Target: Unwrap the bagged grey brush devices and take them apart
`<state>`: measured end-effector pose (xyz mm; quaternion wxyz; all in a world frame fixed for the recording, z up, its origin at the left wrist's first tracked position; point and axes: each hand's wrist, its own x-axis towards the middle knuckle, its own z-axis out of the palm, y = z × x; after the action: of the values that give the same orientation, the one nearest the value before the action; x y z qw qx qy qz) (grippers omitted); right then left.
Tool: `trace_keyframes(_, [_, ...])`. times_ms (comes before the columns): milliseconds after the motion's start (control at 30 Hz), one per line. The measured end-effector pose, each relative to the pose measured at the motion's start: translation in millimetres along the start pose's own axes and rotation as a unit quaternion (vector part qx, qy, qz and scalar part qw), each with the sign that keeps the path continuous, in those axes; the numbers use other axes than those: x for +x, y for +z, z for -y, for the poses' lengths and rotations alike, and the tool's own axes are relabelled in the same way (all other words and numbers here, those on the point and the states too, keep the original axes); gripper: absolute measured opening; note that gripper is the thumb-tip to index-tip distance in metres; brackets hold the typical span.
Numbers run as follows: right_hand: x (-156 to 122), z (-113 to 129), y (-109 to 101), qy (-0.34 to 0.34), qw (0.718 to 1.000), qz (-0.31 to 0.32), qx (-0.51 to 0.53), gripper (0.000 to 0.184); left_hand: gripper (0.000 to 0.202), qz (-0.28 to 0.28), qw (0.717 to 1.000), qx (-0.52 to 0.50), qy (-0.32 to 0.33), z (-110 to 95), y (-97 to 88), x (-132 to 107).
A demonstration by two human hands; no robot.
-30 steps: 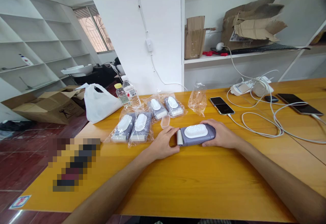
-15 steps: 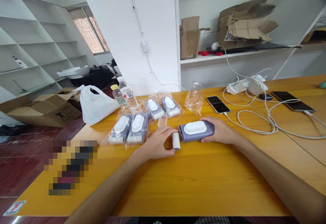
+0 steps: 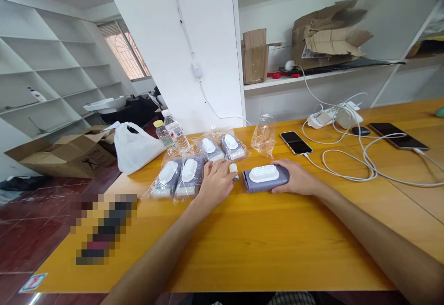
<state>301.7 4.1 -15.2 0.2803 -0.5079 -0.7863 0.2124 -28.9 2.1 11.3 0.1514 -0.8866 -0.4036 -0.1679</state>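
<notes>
My right hand (image 3: 294, 177) grips the rear end of a purple-grey handheld brush (image 3: 249, 186) with an oval pad of white bristles facing up. To its left a small white roller (image 3: 233, 171) stands on the table, apart from the brush. My left hand (image 3: 215, 182) is right beside the roller, palm down with its fingers spread. What lies under those fingers is hidden. Left of it are two similar brushes in clear bags, a nearer one (image 3: 189, 171) and another (image 3: 168, 172); two more bagged brushes (image 3: 229, 142) lie behind.
An empty clear bag (image 3: 263, 136), a charging phone (image 3: 296, 143), a tablet (image 3: 397, 136) and looping white cables (image 3: 342, 178) occupy the table's back and right. Two bottles (image 3: 176, 131) and a white plastic bag (image 3: 135, 150) stand at the back left. A blurred-out patch covers the left edge.
My left hand has let go of the roller, left it standing farther back, and moved up and left with its fingers spreading. My right hand keeps the brush in nearly the same place.
</notes>
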Motion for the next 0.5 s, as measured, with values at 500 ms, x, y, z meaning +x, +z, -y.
trace_keyframes(500, [-0.6, -3.0, 1.1, 0.003, 1.000, 0.001, 0.006, 0.084, 0.039, 0.007, 0.999, 0.043, -0.031, -1.3, 2.2, -0.9])
